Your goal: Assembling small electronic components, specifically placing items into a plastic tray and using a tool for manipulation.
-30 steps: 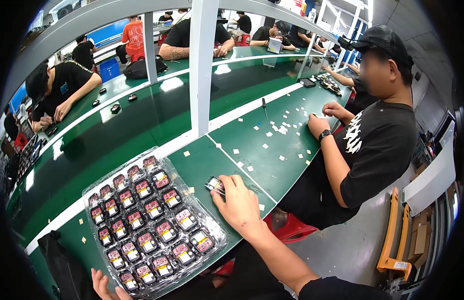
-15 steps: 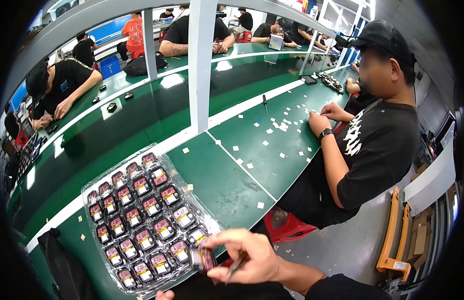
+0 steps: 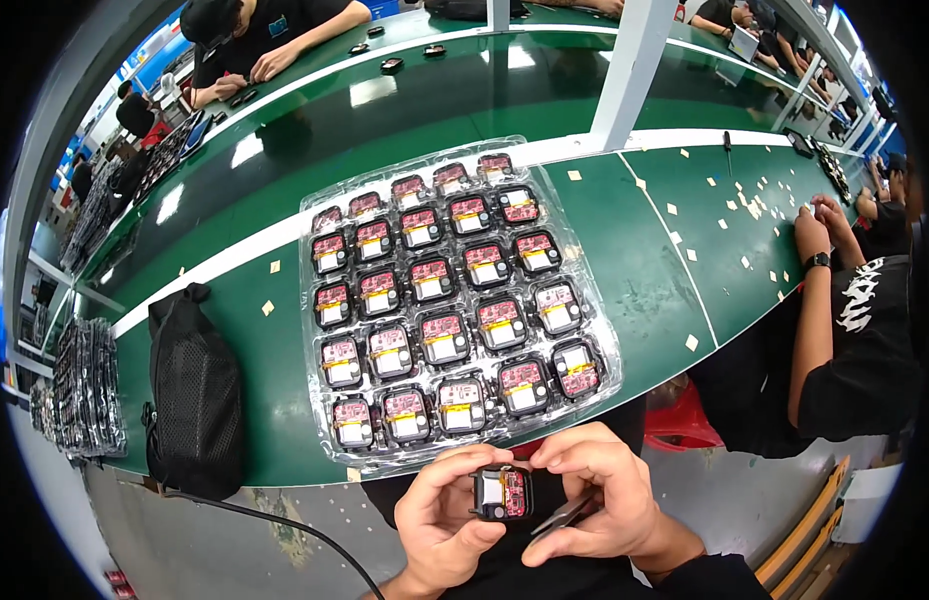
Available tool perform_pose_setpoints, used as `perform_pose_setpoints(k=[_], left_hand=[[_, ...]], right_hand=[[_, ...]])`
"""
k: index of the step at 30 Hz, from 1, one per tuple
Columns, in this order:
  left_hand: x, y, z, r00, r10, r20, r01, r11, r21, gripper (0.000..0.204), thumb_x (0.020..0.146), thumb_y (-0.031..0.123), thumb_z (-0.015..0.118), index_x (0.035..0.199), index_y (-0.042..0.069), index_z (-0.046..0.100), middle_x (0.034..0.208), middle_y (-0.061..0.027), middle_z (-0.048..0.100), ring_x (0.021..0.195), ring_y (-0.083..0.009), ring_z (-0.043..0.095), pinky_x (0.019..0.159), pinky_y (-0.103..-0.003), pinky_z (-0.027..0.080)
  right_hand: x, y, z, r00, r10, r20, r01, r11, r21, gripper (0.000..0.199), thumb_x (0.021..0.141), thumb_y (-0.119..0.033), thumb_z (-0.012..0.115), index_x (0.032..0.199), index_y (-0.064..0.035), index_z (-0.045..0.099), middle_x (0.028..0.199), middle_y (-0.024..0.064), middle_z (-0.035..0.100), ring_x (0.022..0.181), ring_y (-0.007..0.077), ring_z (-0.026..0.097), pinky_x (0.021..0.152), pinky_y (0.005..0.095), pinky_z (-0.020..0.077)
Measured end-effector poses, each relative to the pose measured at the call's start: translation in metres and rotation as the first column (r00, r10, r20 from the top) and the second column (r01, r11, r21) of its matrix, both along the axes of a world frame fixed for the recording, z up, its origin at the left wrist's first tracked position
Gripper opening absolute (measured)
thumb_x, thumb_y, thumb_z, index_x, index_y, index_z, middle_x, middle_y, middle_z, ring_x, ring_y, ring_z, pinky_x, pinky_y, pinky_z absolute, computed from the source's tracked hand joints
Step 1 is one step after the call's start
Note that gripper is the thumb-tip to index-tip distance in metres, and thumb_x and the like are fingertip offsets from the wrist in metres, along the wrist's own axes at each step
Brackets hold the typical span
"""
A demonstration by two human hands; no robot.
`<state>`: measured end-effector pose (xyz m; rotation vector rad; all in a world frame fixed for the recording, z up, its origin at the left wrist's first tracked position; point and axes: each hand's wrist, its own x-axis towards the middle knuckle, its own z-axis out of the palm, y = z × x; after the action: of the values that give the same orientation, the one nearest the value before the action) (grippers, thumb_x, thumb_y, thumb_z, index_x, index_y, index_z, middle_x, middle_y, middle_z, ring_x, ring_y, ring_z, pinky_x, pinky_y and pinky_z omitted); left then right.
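My left hand [image 3: 439,520] holds a small black watch-like case [image 3: 503,493] by its sides, just off the table's near edge. Its open face shows a red circuit board, a silver battery and yellow tape. Beside it, my right hand [image 3: 614,490] grips a dark pair of tweezers [image 3: 559,522], tips pointing down and left; its thumb and index finger are near the case's right side. Beyond both hands lies a clear plastic tray [image 3: 606,375] with rows of similar cases, such as this one [image 3: 444,337].
A black mesh bag [image 3: 199,380] lies left of the tray, with stacked trays [image 3: 84,390] beyond. A white post [image 3: 634,70] rises behind. Pale square pieces [image 3: 754,210] and a screwdriver [image 3: 727,145] lie right, near a co-worker [image 3: 854,330]. A red stool [image 3: 679,415] stands below.
The view has swung right and down. The case, earlier in my right hand above the tray's near right corner, is now in my left hand; my right hand keeps the tweezers.
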<state>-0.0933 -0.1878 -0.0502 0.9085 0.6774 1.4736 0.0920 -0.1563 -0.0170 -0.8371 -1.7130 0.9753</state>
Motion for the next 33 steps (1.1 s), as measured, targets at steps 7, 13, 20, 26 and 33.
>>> perform_pose_setpoints(k=[7, 13, 20, 26, 33], left_hand=[[0.000, 0.001, 0.001, 0.994, 0.039, 0.101, -0.039, 0.999, 0.005, 0.065, 0.087, 0.020, 0.086, 0.136, -0.006, 0.051, 0.132, -0.0259, 0.060, 0.125, -0.0378, 0.062, 0.108, -0.049, 0.049], [-0.003, 0.000, -0.001, 0.991, 0.033, 0.128, -0.029, 0.999, -0.032, 0.064, 0.086, 0.016, 0.086, 0.135, -0.006, 0.052, 0.133, -0.0256, 0.060, 0.126, -0.0380, 0.062, 0.110, -0.049, 0.049], [-0.002, 0.001, -0.002, 0.990, 0.027, 0.139, -0.026, 1.000, -0.010, 0.063, 0.086, 0.014, 0.085, 0.135, -0.006, 0.052, 0.133, -0.0259, 0.059, 0.127, -0.0386, 0.061, 0.111, -0.050, 0.048], [0.003, -0.002, 0.007, 0.995, 0.055, 0.081, -0.048, 0.995, -0.086, 0.065, 0.084, 0.025, 0.087, 0.131, -0.004, 0.053, 0.128, -0.0240, 0.060, 0.120, -0.0358, 0.064, 0.106, -0.051, 0.052], [0.005, -0.004, 0.005, 0.994, 0.105, 0.022, -0.100, 0.983, -0.157, 0.071, 0.080, 0.036, 0.091, 0.127, -0.002, 0.055, 0.122, -0.0220, 0.061, 0.113, -0.0339, 0.067, 0.102, -0.051, 0.057]], right_hand=[[-0.008, 0.002, -0.009, 0.906, -0.315, 0.284, 0.187, 0.897, 0.401, 0.035, 0.080, -0.018, 0.088, 0.105, -0.0020, 0.069, 0.093, 0.0105, 0.065, 0.061, 0.0189, 0.063, 0.053, 0.0295, 0.0532], [-0.008, 0.006, -0.013, 0.866, -0.400, 0.300, 0.165, 0.795, 0.583, 0.030, 0.076, -0.008, 0.087, 0.102, -0.0033, 0.073, 0.089, 0.0049, 0.065, 0.060, 0.0143, 0.061, 0.049, 0.0267, 0.0464], [-0.005, 0.006, -0.009, 0.853, -0.409, 0.325, 0.128, 0.767, 0.629, 0.028, 0.076, -0.007, 0.087, 0.102, -0.0033, 0.075, 0.091, 0.0031, 0.066, 0.061, 0.0121, 0.062, 0.053, 0.0254, 0.0472], [-0.004, 0.005, -0.012, 0.844, -0.412, 0.343, 0.123, 0.771, 0.625, 0.026, 0.075, -0.007, 0.087, 0.099, -0.0035, 0.075, 0.090, 0.0025, 0.067, 0.060, 0.0124, 0.061, 0.051, 0.0259, 0.0459], [-0.003, 0.005, -0.014, 0.905, -0.314, 0.286, 0.160, 0.876, 0.456, 0.024, 0.073, -0.007, 0.087, 0.095, -0.0033, 0.075, 0.084, 0.0041, 0.068, 0.060, 0.0160, 0.064, 0.051, 0.0272, 0.0485]])
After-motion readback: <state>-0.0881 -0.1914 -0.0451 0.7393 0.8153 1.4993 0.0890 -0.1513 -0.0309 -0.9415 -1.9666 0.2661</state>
